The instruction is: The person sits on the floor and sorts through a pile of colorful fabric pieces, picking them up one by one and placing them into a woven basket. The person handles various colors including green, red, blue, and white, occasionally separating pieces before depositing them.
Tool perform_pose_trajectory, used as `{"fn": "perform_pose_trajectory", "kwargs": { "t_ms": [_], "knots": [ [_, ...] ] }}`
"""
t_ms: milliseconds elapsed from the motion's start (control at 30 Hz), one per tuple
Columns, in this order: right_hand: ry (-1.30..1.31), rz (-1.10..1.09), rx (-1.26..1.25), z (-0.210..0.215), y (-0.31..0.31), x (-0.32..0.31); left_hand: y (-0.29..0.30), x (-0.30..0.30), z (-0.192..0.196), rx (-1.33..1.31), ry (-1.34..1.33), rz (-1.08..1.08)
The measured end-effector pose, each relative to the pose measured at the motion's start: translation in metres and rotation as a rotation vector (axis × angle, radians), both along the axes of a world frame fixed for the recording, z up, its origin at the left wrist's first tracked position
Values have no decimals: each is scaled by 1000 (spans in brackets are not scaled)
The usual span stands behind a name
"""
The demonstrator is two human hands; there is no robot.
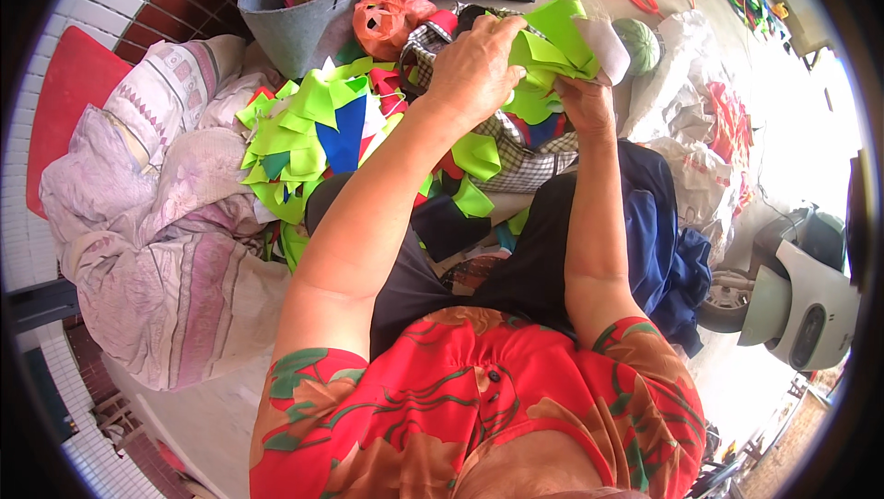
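1. My left hand [474, 71], half-curled, touched the lime-green cloth [555, 25]; couldn't tell if it pinched. My right hand [587, 105] gripped its lower end.
2. Cloth was above checked fabric [527, 166], scrap heap [299, 126] leftward.
3. Beyond: grey bin [293, 34], pale floor [772, 117].

The left hand [471, 66], back upward, bends its fingers toward the curled right hand [587, 105] near it. Behind them, the bare left forearm [373, 195] slants inward; the right forearm [596, 204] runs nearly straight.
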State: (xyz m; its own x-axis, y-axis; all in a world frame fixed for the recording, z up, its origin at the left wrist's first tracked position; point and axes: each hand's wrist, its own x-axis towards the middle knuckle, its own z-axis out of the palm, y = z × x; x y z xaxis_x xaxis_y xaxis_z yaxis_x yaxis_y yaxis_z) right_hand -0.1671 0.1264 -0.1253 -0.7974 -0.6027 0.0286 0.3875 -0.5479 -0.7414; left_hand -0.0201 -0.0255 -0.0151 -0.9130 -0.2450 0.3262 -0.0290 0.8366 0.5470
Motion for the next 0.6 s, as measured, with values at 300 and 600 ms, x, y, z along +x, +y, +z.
{"fn": "perform_pose_trajectory", "kwargs": {
  "t_ms": [300, 600],
  "knots": [
    [65, 146, -68, 8, 6, 4, 6, -23, -22, -47, 42, 10],
    [187, -230, 401, 2, 6, -8, -13, -26, -13, 132, 58, 92]
  ]
}}
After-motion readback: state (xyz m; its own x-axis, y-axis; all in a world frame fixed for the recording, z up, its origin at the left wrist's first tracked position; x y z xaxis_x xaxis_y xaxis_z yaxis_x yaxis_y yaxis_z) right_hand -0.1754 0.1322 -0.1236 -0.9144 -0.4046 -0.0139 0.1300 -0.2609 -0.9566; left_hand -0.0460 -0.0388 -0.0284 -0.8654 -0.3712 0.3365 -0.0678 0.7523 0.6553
